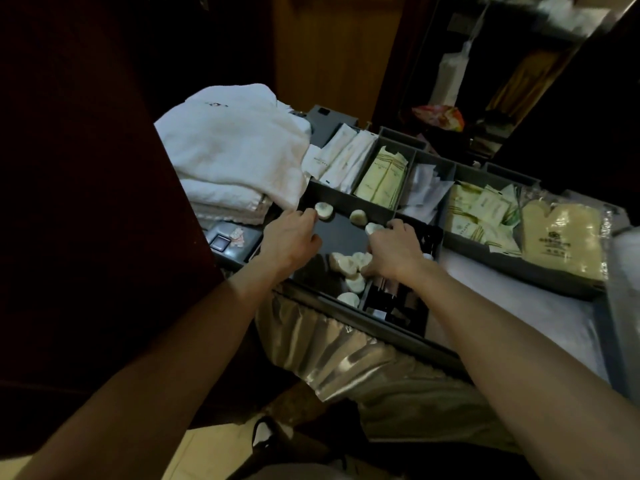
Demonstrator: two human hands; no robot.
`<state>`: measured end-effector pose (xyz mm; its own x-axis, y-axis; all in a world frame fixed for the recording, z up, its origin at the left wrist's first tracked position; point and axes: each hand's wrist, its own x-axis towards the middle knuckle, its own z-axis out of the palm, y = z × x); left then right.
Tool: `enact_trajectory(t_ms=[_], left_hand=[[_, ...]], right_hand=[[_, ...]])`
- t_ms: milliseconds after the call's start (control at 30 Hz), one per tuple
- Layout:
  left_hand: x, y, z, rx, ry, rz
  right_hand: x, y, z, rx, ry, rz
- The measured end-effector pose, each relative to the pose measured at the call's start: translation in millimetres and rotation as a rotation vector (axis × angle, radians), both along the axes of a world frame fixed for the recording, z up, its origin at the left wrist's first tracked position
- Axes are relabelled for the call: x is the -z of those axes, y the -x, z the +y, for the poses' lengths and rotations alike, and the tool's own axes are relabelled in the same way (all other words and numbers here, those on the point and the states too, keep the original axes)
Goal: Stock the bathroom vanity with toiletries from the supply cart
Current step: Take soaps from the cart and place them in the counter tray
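At the near left end of the supply cart (398,332), both hands reach into a dark compartment (346,237) whose long side runs from near to far. Small round soaps (346,263) lie scattered in it: pale, pleated discs with no long axis, some flat, several in the near heap tipped on edge against one another.

Palm down, the left hand (294,233) has its fingers curled and its fingertips against a single soap (323,210) at the far left corner; whether it pinches that soap cannot be told. The right hand (391,251), also palm down with its knuckles raised, curls over another soap (373,229), and its thumb touches the heap; a firm grip cannot be confirmed. Both forearms stretch in from the near edge.

Dark bottles (384,299) fill the slot just right of the soaps. Folded white towels (235,147) sit to the far left, and pale green sachets (481,216) lie in the grey tray to the right.
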<state>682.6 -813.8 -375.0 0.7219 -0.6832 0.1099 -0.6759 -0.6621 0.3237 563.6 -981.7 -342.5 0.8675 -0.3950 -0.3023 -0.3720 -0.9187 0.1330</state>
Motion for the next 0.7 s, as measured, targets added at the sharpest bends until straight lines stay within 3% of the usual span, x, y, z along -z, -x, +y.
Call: enact_trajectory(t_ms=[300,533,700], left_hand=[[22,-9,-8,0.131,-0.150,0.213],[30,-10,-20,0.175,-0.170,0.244],[33,-6,-30,0.207,-0.165,0.257]], right_hand=[[-3,14,-22,0.269,-0.649,-0.435],[-9,17,-12,0.512,-1.166,-0.600],[-9,20,-13,0.583,-1.315,-0.668]])
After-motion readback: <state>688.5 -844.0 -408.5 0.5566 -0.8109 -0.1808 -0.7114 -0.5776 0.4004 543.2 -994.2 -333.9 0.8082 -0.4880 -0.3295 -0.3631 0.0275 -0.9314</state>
